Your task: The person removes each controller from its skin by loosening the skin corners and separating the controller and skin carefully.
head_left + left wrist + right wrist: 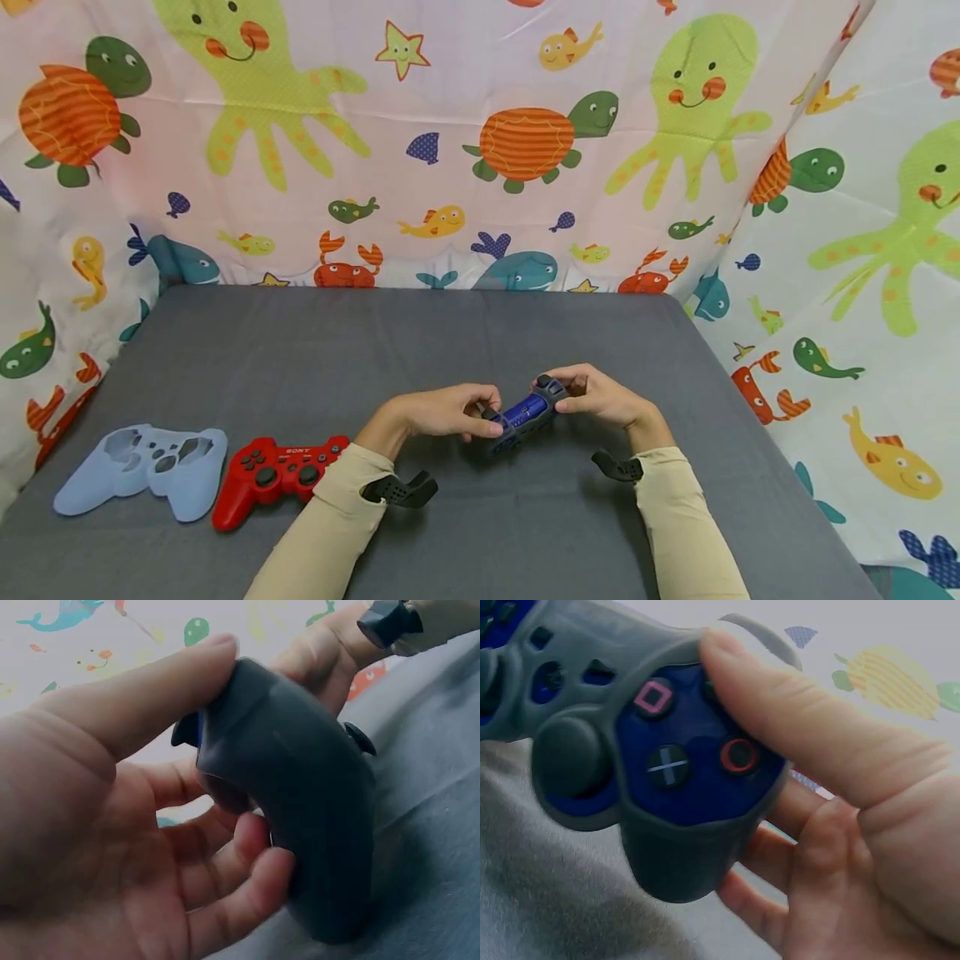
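A blue game controller (522, 411) in a dark grey cover (300, 772) is held between both hands over the middle of the table, tilted on its side. My left hand (442, 410) grips one end; in the left wrist view its thumb lies on the cover's edge and its fingers curl beneath. My right hand (603, 398) holds the other end. In the right wrist view, the thumb lies over the button side and the fingers are behind the handle. Blue face and buttons show through the openings of the cover, around the controller (694, 791).
Left of my left forearm, a red controller (281, 475) lies on the grey tabletop (420, 342). Beside it is a light blue silicone controller cover (142, 467) with cut-out openings. Curtains with sea animals (450, 183) hang behind the table and at its sides.
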Demonstrator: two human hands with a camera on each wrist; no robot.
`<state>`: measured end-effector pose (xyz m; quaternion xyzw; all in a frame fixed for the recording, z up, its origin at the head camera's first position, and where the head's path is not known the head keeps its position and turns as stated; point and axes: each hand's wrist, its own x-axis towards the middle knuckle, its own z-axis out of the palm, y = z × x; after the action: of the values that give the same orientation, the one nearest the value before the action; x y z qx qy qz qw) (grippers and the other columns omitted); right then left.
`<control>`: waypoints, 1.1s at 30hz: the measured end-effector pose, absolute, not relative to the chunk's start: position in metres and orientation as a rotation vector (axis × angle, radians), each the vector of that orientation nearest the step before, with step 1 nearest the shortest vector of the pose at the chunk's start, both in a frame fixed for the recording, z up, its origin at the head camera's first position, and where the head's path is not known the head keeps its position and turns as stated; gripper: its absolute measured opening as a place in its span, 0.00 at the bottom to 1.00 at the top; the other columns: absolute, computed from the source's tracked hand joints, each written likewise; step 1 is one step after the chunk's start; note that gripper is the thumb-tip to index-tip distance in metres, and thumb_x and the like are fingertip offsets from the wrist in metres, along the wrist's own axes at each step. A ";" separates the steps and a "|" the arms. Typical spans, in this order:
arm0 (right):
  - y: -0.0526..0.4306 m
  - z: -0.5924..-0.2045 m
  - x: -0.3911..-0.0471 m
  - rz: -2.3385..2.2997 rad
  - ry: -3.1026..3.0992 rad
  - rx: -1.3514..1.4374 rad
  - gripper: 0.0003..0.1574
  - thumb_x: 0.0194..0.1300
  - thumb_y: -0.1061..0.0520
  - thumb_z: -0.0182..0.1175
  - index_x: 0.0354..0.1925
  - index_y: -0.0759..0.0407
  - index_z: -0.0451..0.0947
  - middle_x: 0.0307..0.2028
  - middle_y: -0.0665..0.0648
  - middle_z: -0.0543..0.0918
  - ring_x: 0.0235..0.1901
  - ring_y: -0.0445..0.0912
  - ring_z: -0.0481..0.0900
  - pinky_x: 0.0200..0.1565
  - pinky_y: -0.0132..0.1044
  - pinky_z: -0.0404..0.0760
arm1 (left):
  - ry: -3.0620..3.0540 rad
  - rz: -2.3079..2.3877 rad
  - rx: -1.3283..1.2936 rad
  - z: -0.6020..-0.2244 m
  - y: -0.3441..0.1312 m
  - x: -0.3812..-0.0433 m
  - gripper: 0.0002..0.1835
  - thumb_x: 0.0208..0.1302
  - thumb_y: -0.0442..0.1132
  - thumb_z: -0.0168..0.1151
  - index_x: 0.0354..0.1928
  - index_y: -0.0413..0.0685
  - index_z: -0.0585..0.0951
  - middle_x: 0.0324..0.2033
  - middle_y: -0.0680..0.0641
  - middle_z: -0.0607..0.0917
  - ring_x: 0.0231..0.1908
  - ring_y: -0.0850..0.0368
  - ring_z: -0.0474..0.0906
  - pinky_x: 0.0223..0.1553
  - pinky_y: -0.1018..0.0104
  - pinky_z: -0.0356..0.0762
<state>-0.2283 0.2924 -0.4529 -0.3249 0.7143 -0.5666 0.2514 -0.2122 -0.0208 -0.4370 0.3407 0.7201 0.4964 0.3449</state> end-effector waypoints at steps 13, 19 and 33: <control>0.294 -0.448 -0.223 -1.530 1.993 -0.863 0.23 0.70 0.63 0.61 0.61 0.68 0.76 0.52 0.52 0.87 0.43 0.42 0.82 0.48 0.36 0.79 | 1.826 1.628 0.959 -0.440 -0.019 -0.207 0.15 0.66 0.33 0.67 0.34 0.40 0.68 0.33 0.48 0.66 0.37 0.55 0.65 0.41 0.61 0.63; 0.296 -0.443 -0.224 -1.583 2.112 -0.784 0.22 0.74 0.57 0.59 0.59 0.71 0.73 0.41 0.46 0.87 0.38 0.37 0.81 0.46 0.36 0.79 | 2.015 1.798 0.903 -0.432 -0.013 -0.207 0.12 0.70 0.35 0.63 0.35 0.41 0.68 0.35 0.48 0.67 0.40 0.52 0.67 0.43 0.58 0.64; 0.293 -0.452 -0.225 -1.636 2.134 -0.731 0.18 0.74 0.54 0.59 0.55 0.66 0.75 0.38 0.45 0.86 0.35 0.35 0.79 0.45 0.35 0.77 | 2.223 2.009 0.895 -0.438 0.000 -0.204 0.18 0.62 0.30 0.69 0.31 0.40 0.65 0.41 0.44 0.66 0.44 0.50 0.63 0.42 0.56 0.65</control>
<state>-0.2255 0.2934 -0.4516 -0.2582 0.7538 -0.5778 0.1768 -0.2041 0.0003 -0.4376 0.2864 0.7108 0.6424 0.0074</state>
